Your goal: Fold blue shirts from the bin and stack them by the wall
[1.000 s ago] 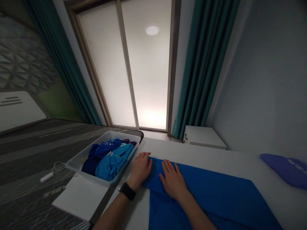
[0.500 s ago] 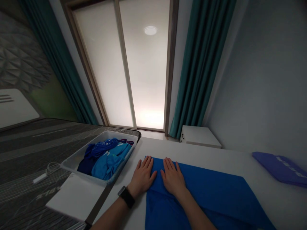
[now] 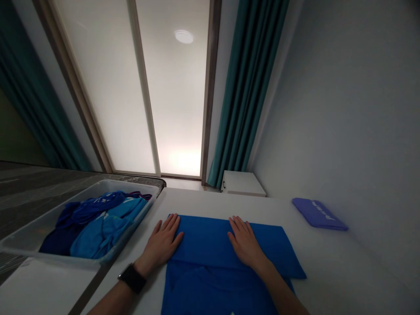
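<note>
A blue garment [image 3: 210, 245] lies on the white table [image 3: 193, 199], with its far part folded over in a flat band. My left hand [image 3: 163, 242] rests palm down on the garment's far left corner, fingers stretched out. Further right, my right hand [image 3: 244, 243] lies flat on the far band, its fingers also extended. Neither hand grasps anything. The near part of the garment is slightly wrinkled and runs off the bottom of the view, partly behind my right forearm.
At the left, a clear plastic bin [image 3: 108, 260] holds crumpled blue clothes [image 3: 101, 223]. A folded purple garment [image 3: 318, 213] lies at the right by the wall. Behind the table are a small white cabinet [image 3: 244, 183], a teal curtain [image 3: 243, 87] and frosted sliding doors [image 3: 177, 109].
My right hand has slid right along the cloth, away from my left hand, which stays at the corner. The view has turned to the right.
</note>
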A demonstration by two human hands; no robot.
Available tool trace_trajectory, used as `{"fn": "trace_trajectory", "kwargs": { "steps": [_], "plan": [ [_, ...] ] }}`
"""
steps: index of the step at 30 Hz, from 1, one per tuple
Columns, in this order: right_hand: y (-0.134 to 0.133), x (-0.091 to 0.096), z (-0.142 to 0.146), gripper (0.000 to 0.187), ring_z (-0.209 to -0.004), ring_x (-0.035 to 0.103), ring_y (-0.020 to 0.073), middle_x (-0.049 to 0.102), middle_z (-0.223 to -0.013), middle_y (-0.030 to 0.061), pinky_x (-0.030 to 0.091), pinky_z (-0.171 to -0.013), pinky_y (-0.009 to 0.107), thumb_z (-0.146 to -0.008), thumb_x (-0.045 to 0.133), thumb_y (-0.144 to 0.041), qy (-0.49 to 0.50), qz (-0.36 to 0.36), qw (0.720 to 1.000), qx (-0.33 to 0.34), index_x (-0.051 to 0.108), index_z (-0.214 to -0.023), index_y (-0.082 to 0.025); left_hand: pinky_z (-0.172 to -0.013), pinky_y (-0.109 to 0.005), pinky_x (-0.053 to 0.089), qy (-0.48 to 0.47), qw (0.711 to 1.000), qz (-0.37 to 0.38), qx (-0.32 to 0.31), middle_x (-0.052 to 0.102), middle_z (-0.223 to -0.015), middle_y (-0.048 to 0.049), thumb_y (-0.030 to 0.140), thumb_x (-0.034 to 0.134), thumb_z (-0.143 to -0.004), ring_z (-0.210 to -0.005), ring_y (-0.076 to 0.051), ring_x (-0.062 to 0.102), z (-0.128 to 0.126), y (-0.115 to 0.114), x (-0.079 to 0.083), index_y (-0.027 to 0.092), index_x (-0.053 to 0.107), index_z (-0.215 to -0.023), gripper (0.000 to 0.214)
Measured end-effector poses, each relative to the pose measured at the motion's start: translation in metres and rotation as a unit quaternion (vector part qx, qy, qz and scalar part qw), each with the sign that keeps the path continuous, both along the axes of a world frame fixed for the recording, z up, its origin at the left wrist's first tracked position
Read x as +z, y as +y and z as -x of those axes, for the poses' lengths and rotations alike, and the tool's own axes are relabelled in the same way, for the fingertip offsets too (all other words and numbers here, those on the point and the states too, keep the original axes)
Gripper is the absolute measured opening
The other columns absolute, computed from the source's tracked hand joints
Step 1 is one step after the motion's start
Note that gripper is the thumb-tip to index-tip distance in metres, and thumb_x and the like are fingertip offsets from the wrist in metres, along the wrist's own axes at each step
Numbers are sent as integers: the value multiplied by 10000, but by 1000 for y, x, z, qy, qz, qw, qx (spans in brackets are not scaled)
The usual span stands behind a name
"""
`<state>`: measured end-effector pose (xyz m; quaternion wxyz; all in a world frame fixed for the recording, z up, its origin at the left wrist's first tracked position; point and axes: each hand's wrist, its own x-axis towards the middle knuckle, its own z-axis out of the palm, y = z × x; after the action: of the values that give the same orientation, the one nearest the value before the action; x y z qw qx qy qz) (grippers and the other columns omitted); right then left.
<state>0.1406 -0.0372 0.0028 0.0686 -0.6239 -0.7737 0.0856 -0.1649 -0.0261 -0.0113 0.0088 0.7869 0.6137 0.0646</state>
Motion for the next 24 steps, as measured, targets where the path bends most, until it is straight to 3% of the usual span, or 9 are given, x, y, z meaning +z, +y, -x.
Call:
{"fn": "trace_trajectory", "kwargs": {
  "steps": [3,5,8,11,17,24],
  "plan": [
    [-3,-10,-54,588,-1456,248,232,351,-1558,96,152,-1189,427,-991,238,-399,-3,-31,998,-50,360,-1496,-124,-1177,-503,206,1,1000,5,1,320,-1559,-93,433,324,-972,-1454,-255,284,1,2,0,157,369,-1498,595],
    [-5,-15,-86,556,-1384,373,239,454,-1489,114,252,-1143,406,-979,261,-359,-7,-69,994,-90,421,-1462,-135,-1174,-505,210,1,1000,4,1,323,-1558,-91,427,329,-963,-1450,-258,293,2,2,0,160,377,-1494,597],
    [-9,-16,-125,489,-1199,532,271,604,-1288,150,387,-1001,402,-958,304,-327,-30,-116,970,-213,557,-1337,-150,-1174,-502,214,-2,1000,4,2,329,-1556,-90,428,330,-956,-1446,-256,302,2,3,0,164,382,-1493,600],
    [-12,-14,-150,418,-1082,584,282,652,-1123,154,421,-894,401,-952,333,-338,-48,-112,943,-308,652,-1165,-171,-1178,-500,209,3,1000,10,4,318,-1560,-83,427,320,-954,-1447,-249,300,4,5,-1,157,367,-1498,610],
    [-11,-24,-158,302,-1008,595,282,659,-1001,126,412,-841,387,-926,417,-366,-16,-97,947,-304,649,-948,-174,-1178,-497,220,14,1000,-2,6,337,-1553,-64,423,336,-939,-1444,-247,307,7,9,-8,175,395,-1487,604],
    [-6,-34,-161,239,-941,630,195,689,-998,72,426,-821,284,-922,410,-307,33,-116,959,-256,609,-994,-195,-1170,-498,240,8,1000,-14,-3,356,-1546,-66,432,333,-937,-1435,-255,326,9,10,-10,176,405,-1482,606]
  ]
}}
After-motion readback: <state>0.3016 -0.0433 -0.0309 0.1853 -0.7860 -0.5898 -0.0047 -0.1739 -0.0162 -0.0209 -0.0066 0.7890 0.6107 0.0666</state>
